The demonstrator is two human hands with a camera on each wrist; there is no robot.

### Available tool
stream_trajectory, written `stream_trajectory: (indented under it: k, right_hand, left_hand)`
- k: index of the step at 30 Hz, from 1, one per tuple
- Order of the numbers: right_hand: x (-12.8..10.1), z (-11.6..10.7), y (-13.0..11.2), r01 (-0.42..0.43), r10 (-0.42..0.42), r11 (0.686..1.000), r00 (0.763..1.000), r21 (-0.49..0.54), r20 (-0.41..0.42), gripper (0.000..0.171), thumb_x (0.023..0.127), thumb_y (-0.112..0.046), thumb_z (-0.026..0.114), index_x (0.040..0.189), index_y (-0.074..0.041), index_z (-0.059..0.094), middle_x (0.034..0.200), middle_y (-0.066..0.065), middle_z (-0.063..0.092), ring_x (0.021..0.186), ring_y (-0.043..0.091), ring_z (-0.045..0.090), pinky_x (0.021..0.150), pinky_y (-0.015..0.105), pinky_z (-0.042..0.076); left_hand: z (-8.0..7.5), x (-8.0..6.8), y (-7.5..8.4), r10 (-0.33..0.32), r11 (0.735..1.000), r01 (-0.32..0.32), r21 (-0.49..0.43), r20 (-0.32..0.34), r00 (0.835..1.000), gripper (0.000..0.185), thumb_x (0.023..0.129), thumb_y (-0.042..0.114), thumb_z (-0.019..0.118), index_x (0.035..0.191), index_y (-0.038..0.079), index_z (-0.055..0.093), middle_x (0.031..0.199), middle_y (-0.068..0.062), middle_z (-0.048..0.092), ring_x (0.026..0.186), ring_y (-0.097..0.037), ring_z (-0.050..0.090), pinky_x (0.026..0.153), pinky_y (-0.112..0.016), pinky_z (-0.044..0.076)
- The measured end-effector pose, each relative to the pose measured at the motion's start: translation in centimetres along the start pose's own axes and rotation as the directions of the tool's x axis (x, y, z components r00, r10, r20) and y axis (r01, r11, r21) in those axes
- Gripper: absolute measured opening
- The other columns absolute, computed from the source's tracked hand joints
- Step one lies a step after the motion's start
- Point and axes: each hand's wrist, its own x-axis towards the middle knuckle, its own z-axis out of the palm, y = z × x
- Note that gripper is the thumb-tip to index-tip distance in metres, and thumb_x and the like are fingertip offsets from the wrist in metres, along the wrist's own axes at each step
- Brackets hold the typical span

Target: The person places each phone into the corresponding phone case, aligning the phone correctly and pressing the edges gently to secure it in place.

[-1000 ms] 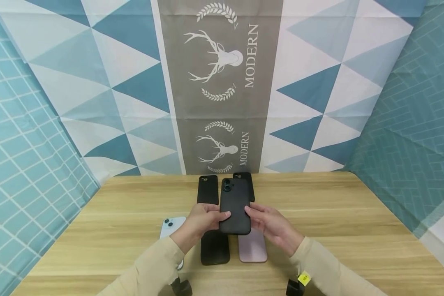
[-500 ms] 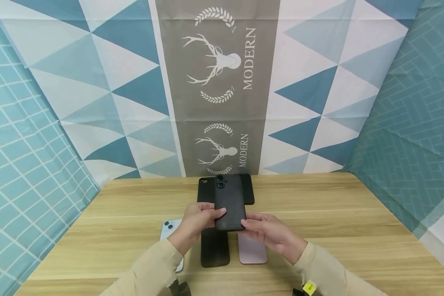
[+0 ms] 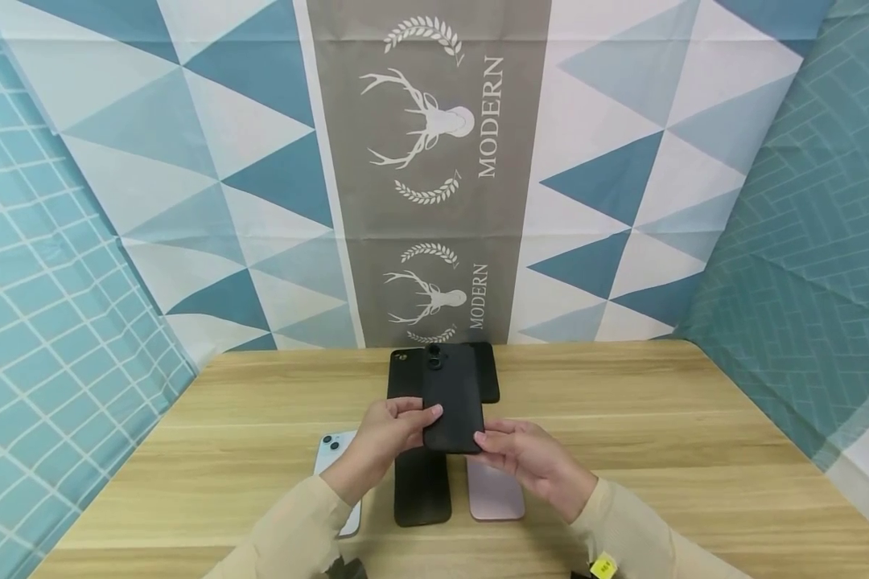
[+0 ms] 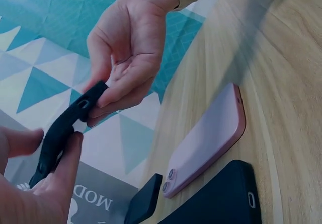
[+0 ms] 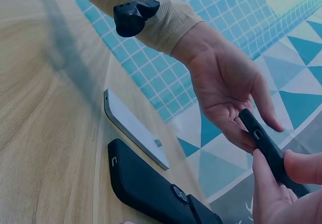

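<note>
Setting: wooden worktop [image 3: 623, 450] before a blue-and-white triangle backdrop [image 3: 210, 161] bearing a deer emblem

Item in hand: black cased phone [image 3: 451, 398], raised above the worktop, back side up; left hand [image 3: 387, 434] grips its left edge, right hand [image 3: 525, 454] pinches the lower right corner, fingers [image 4: 108, 100] curled on the rim

On the worktop: black case [image 3: 422, 490], pink phone [image 3: 494, 497], pale blue phone [image 3: 331, 450], two black cases at the rear

Handling note: probably best to work round the edges evenly, supporting both sides, no twisting

Both hands' fingers [image 4: 118, 90] pinch a black case [image 4: 63, 131]; a pink phone [image 4: 209, 138] lies below.
</note>
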Motion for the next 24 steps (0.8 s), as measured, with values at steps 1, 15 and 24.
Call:
stream_trajectory:
  k: [1, 15, 24]
  right_hand:
    - [0.01, -0.04, 0.05, 0.0, 0.0, 1.0, 1.0, 0.002, -0.004, 0.056, 0.095, -0.005, 0.056, 0.139, 0.018, 0.032, 0.128, 0.018, 0.062, 0.101, 0.01, 0.067, 0.093, 0.025, 0.054]
    - [0.15, -0.27, 0.3, 0.001, -0.001, 1.0, 1.0, 0.013, -0.014, 0.056, 0.096, -0.008, 0.055, 0.139, 0.019, 0.031, 0.129, 0.017, 0.061, 0.102, 0.009, 0.066, 0.095, 0.026, 0.053]
    - [0.17, -0.04, 0.32, 0.004, -0.004, 1.0, 1.0, -0.012, -0.025, 0.057, 0.097, -0.014, 0.056, 0.138, 0.019, 0.034, 0.123, 0.012, 0.065, 0.103, 0.008, 0.066, 0.093, 0.022, 0.054]
  left_hand:
    - [-0.07, -0.06, 0.0, 0.002, 1.0, -0.002, -0.011, 0.021, 1.0, 0.053, 0.088, 0.024, 0.07, 0.127, -0.008, 0.054, 0.119, -0.02, 0.066, 0.095, -0.018, 0.07, 0.095, -0.037, 0.055]
    - [0.01, -0.48, -0.51, 0.052, 0.992, -0.03, -0.119, 0.182, 0.982, 0.04, 0.091, 0.01, 0.062, 0.121, -0.016, 0.055, 0.115, -0.024, 0.067, 0.089, -0.015, 0.072, 0.084, -0.034, 0.059]
    - [0.49, -0.75, -0.32, 0.047, 0.996, -0.04, -0.081, 0.082, 0.996, 0.035, 0.093, 0.011, 0.062, 0.115, -0.015, 0.06, 0.101, -0.022, 0.072, 0.079, -0.019, 0.074, 0.078, -0.032, 0.06]
